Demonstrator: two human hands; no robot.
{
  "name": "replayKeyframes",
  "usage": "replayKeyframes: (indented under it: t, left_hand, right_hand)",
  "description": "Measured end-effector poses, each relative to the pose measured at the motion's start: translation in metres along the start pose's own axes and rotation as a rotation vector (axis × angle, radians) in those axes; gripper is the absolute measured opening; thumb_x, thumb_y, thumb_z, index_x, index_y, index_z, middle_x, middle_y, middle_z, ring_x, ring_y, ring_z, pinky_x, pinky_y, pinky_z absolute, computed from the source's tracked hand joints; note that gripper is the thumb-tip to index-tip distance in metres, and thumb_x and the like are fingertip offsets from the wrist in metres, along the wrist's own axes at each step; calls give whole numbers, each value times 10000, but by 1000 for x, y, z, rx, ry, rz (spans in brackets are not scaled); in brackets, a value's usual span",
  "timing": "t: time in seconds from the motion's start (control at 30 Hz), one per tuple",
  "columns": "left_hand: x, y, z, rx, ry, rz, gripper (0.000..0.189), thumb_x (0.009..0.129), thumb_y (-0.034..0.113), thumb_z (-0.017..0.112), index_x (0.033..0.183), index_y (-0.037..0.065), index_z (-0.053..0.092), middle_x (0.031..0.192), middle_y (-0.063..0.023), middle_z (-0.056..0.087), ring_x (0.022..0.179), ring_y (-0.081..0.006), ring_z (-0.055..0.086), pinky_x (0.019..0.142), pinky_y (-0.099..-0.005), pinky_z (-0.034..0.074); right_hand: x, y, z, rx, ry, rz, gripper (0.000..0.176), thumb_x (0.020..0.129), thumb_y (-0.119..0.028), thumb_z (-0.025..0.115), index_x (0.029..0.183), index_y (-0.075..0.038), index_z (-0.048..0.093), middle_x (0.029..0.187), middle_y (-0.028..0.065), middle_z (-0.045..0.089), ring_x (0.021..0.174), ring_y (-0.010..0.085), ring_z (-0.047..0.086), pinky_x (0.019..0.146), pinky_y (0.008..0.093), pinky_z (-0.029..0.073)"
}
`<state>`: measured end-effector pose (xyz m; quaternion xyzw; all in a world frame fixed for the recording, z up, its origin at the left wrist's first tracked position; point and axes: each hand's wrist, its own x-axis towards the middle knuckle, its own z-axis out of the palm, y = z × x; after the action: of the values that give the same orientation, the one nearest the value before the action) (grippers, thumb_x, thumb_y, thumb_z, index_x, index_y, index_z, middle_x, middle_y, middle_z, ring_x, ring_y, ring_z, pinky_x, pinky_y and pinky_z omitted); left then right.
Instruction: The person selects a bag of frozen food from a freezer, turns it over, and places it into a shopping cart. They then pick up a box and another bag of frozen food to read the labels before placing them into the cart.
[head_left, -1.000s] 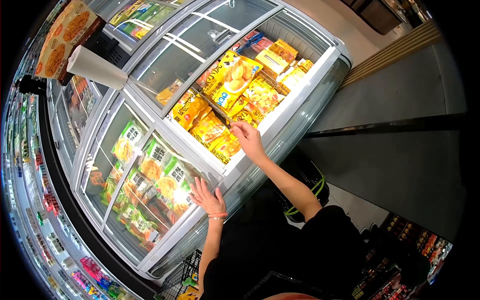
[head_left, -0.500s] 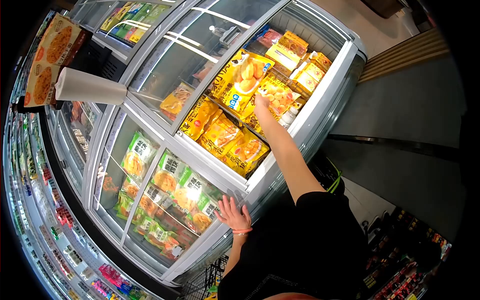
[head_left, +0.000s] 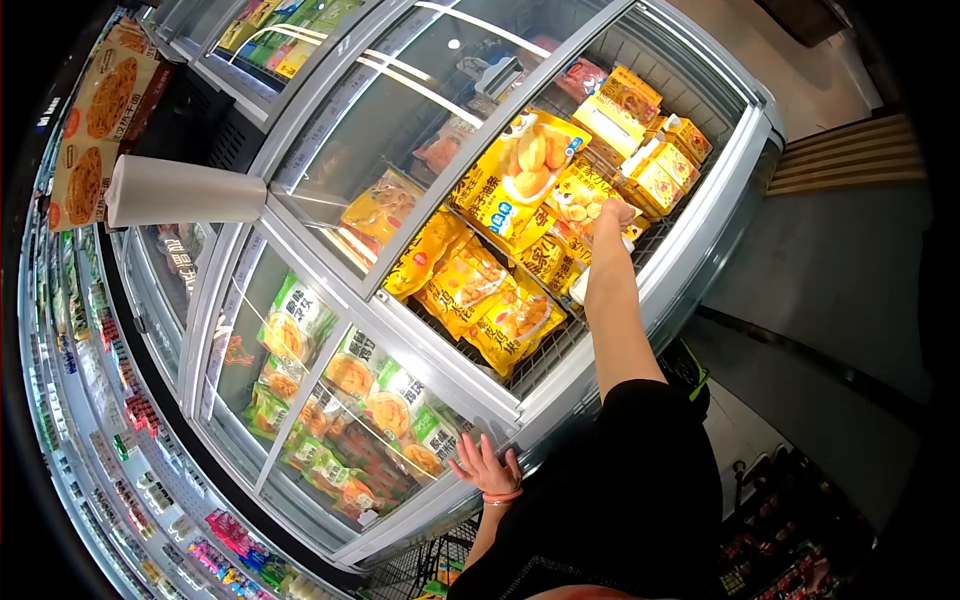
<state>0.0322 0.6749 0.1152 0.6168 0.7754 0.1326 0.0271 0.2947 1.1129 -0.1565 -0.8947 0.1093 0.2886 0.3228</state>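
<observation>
My right hand (head_left: pixel 615 214) reaches into the open freezer section, over the right end of a yellow food bag (head_left: pixel 578 192). It touches or hovers just above the bag; its fingers are mostly hidden, so I cannot make out a grip. A larger yellow bag (head_left: pixel 525 175) with round golden food printed on it lies to the left of that hand. My left hand (head_left: pixel 486 466), with a coral band at the wrist, rests spread on the freezer's near edge, beside the glass lid, holding nothing.
More yellow bags (head_left: pixel 462 288) lie in the near-left wire basket. Yellow boxes (head_left: pixel 660 175) stand at the right. Green-and-white bags (head_left: pixel 390 400) sit under a glass lid. A white roll (head_left: pixel 185 190) juts out over the freezer. A black wire cart (head_left: pixel 425 560) stands below.
My right hand has moved from the left side of the smaller yellow bag to its right end. The view has shifted, and my left hand stays spread at the freezer edge.
</observation>
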Motion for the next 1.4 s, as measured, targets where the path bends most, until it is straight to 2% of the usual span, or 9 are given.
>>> replayKeyframes:
  t: [0.2,0.53,0.7,0.83,0.93,1.13,1.23,1.33,1.4]
  left_hand:
    - [0,0,1,15,3,12,482,881,366,429,1218,23,460,1305,-249,377,1258,-390,293,1038,-546,85]
    - [-1,0,3,52,-11,-8,439,880,374,432,1167,59,537,1314,-226,383,1252,-382,317,1041,-545,86]
    - [-2,-2,2,40,-27,-15,437,868,370,462,1164,60,545,1308,-222,392,1255,-377,310,1042,-549,81]
    - [-4,0,0,9,-44,-34,433,857,372,485,1153,65,563,1303,-206,405,1261,-366,302,1044,-549,72]
    - [-2,-2,-1,33,-50,5,445,854,364,477,1154,45,552,1301,-224,397,1260,-372,296,1049,-533,65]
    - [-4,-5,-1,35,-40,-9,412,839,365,502,1136,92,586,1269,-190,439,1240,-336,335,1049,-538,80]
    - [-3,-5,-1,21,-28,-9,416,840,364,500,1148,96,579,1272,-179,442,1234,-328,346,1047,-539,94]
    - [-4,-5,-2,12,-43,-31,416,840,360,502,1156,98,573,1275,-175,443,1239,-323,345,1050,-531,96]
    - [-2,-5,-3,12,-18,-1,411,834,339,519,1159,92,562,1279,-169,447,1245,-325,343,1052,-520,89]
  right_hand:
    - [-27,-32,-15,-37,205,-5,545,716,-177,655,1171,9,418,1203,177,440,1149,348,412,945,469,372]
    - [-20,-29,-22,12,269,28,556,695,-159,652,1153,34,404,1229,204,379,1174,361,364,979,480,322]
    - [-18,-29,-20,-106,353,16,496,745,-212,639,1130,33,444,1150,195,457,991,319,540,851,455,437]
    - [-15,-26,-36,-33,243,70,284,791,-182,582,977,29,621,1059,184,579,957,332,584,820,425,472]
    - [13,-19,-25,9,227,176,259,794,-175,580,961,14,639,1105,173,547,961,326,578,826,422,472]
    - [18,-21,-23,-159,154,105,327,783,-205,609,971,63,620,1191,223,436,986,345,550,811,399,496]
    - [33,-13,-20,-111,272,120,369,717,-217,683,977,38,623,1094,204,551,930,308,594,782,389,504]
    - [23,-14,-32,-93,113,119,339,715,-219,691,937,31,636,975,165,622,825,288,634,717,374,525]
    - [47,-7,-6,-80,232,175,244,772,-193,621,909,7,647,838,105,662,739,257,651,657,349,531]
